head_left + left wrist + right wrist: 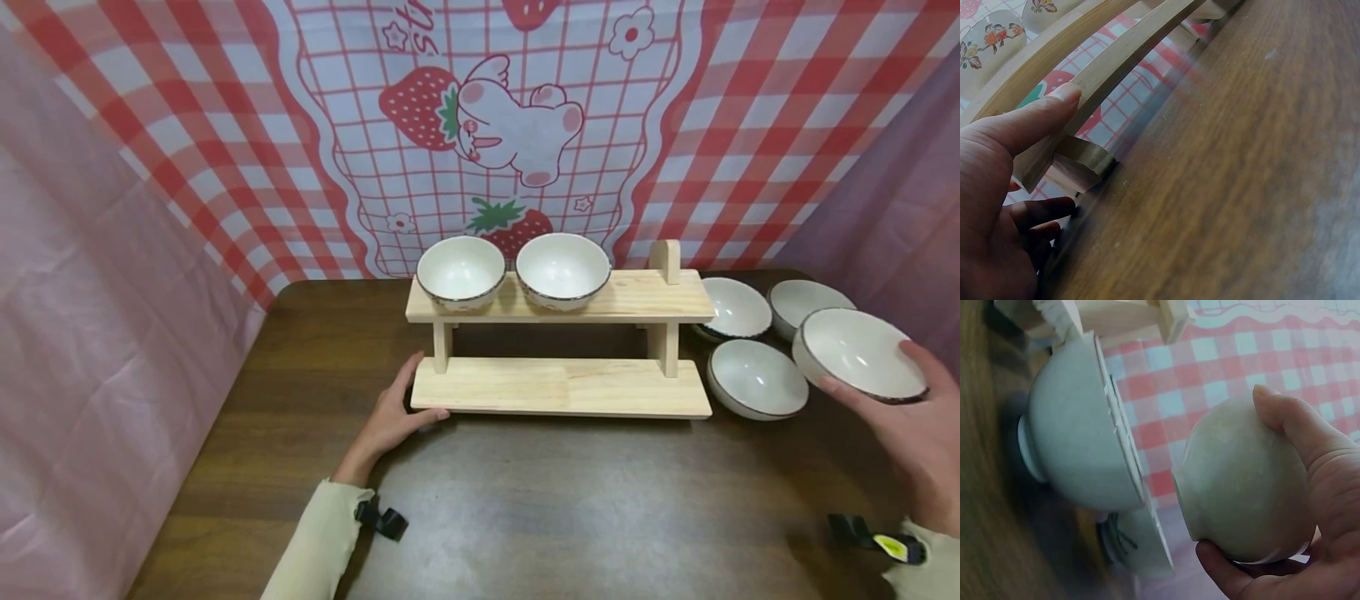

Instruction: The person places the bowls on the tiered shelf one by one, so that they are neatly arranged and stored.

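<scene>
At the right, my right hand [915,417] holds a white bowl [858,354] with a dark rim, raised off the table. The right wrist view shows the thumb on that bowl's outer wall [1241,481] and fingers around its other side. My left hand [393,414] grips the left end of a two-tier wooden shelf [558,387]. Its thumb lies along the lower board's front edge [1094,87], with the other fingers below and partly in shadow. Two white bowls, the left one [461,271] and the right one [564,268], stand side by side on the upper board.
Right of the shelf, several more bowls stand on the brown table [570,508]: a front bowl [757,379], a back-left bowl [735,308] and a back-right bowl [806,300]. A red-and-white checked cloth [750,125] hangs behind, with pink curtains [90,333] at both sides.
</scene>
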Demonstrator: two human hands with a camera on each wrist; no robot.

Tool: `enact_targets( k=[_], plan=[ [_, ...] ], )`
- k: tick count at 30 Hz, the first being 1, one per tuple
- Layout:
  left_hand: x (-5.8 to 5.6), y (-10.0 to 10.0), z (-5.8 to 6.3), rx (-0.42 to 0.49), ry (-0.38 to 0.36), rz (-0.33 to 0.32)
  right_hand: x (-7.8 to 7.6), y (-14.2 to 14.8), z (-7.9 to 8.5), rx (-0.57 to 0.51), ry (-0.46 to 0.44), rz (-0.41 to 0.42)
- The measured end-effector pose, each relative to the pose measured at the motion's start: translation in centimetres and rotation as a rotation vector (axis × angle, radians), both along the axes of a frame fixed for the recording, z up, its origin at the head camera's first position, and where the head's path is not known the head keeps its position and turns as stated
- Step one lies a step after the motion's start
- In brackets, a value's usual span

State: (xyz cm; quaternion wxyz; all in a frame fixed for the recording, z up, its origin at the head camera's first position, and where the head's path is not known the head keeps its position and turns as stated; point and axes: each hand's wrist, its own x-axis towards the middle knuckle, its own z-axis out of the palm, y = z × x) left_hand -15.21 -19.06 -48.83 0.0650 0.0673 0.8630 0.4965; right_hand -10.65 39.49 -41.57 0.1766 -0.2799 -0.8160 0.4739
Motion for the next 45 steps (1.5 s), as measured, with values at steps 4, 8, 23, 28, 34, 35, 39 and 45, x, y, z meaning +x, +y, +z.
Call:
enact_targets(
  k=[4,8,23,28,34,35,39,45],
  plan=[
    [0.0,0.0,-0.1,-0.002,0.004,-0.004,0.1,-0.5,0.5,0.020,0.009,0.034],
    [0.0,0.0,-0.1,0.003,0.005,-0.001,0.1,-1.1,1.1,0.030,0.025,0.071],
    [0.1,-0.1,-0.1,-0.004,0.006,0.002,-0.9,-4.2,3.4,0.136,0.007,0.095],
    [0.1,-0.1,-0.1,-0.002,0.009,-0.001,-1.4,-5.3,4.0,0.146,0.022,0.144],
    [0.0,-0.1,-0.1,0.000,0.016,-0.005,-1.9,-6.4,4.5,0.135,0.050,0.203],
    [0.0,-0.1,-0.1,0.002,0.015,-0.003,-2.0,-6.6,4.6,0.141,0.055,0.210],
    [0.0,-0.1,-0.1,0.000,0.012,-0.002,-2.3,-7.1,4.8,0.162,0.074,0.250],
    [-0.1,-0.1,-0.2,-0.007,0.010,-0.008,-2.8,-7.9,5.4,0.161,0.053,0.289]
  ],
)
